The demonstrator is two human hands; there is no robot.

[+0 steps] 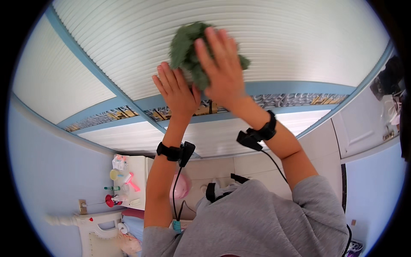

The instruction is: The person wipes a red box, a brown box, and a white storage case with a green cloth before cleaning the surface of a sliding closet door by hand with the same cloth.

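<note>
A bunched, dark green cloth (192, 47) lies against the white ribbed panel (295, 47) of a blue-framed sliding door. My right hand (222, 64) holds the cloth to the panel, its fingers stretched over the folds; part of the cloth is hidden beneath it. Just left and lower, my left hand (176, 88) is open, with fingers extended at the panel beside the cloth. Its thumb is close to the cloth's lower edge; I cannot tell if they touch. Black straps with small devices sit on both wrists.
A patterned band in a blue frame (282, 100) crosses the door below my hands. At lower left stand a white cabinet (139, 165) with small bottles and a pink item, a pink balloon-like object (182, 186) and a white bed headboard (96, 240). Bags hang at far right.
</note>
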